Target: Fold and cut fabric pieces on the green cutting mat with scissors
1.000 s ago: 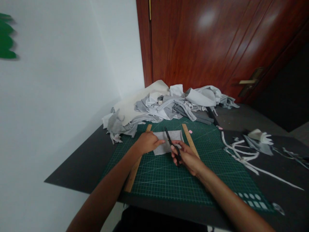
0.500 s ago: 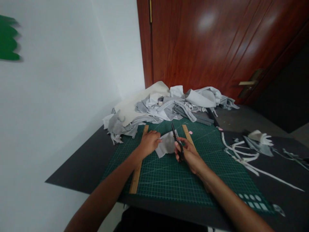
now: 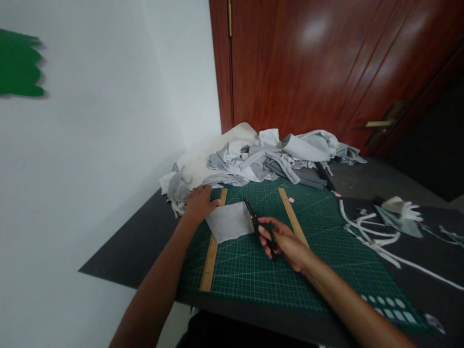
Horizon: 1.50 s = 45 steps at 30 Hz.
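Your light is dim and soft, with pale glare on the door (image 3: 290,72) and deep gloom past the far right corner of the table (image 3: 119,256). Wide-angle distortion stretches your view's edges.

Head view: scissors at the right edge of a grey cloth piece, cutting mat below.
From my remote seat I see the right hand (image 3: 281,239) gripping black scissors (image 3: 255,226), blades pointing away along the right edge of the grey cloth piece (image 3: 232,223). Left hand (image 3: 198,203) at the cloth's upper left, thumb extended (I can't tell whether it pinches the fabric). Cloth partly overlaps the left wooden ruler (image 3: 209,268); right wooden ruler (image 3: 291,215) lies apart from it, both on the green cutting mat (image 3: 261,285). Behind: heaped grey and white fabric (image 3: 253,169).
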Available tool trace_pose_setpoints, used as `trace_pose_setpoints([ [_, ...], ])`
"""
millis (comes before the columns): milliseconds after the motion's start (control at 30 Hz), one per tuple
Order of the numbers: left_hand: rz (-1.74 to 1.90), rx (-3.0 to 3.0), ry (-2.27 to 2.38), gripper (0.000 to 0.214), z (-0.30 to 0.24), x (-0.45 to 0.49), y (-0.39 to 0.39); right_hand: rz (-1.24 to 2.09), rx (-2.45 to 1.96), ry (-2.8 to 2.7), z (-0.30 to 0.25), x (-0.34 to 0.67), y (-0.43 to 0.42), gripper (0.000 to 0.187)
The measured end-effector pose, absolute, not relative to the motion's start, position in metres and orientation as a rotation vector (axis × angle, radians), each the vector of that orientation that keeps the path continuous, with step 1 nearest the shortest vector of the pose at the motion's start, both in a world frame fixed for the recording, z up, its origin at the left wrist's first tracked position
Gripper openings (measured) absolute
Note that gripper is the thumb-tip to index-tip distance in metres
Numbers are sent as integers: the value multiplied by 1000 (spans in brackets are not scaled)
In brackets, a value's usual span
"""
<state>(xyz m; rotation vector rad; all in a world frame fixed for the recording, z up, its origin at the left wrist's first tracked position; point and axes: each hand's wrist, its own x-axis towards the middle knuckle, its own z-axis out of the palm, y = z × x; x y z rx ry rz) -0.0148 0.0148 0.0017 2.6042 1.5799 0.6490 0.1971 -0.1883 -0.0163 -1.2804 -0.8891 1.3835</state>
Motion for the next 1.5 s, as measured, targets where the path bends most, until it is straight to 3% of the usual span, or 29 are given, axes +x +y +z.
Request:
trace_pose_setpoints([
  [100, 681, 2749, 1319, 21, -7, 6, 2, 1296, -1284, -921, -20, 195, -188, 78],
  [200, 439, 2853, 774, 8, -13, 25, -12, 1223, -1262, -859, -21, 196, -186, 79],
  [333, 319, 2880, 404, 12, -18, 41, -34, 1210, -1207, -773, -22, 201, -183, 74],
  [667, 352, 2901, 418, 37, -34, 55, -53, 1151, -1112, -705, -22, 212, -177, 75],
  [967, 305, 2709, 128, 9, -22, 47, -39, 1231, -1199, -772, -19, 233, -173, 77],
  [1133, 359, 2722, 255, 15, -29, 51, -47, 1322, -1204, -718, -26, 233, -170, 62],
  [1500, 419, 2707, 63, 14, -35, 63, -57, 1283, -1249, -714, -32, 231, -166, 62],
])
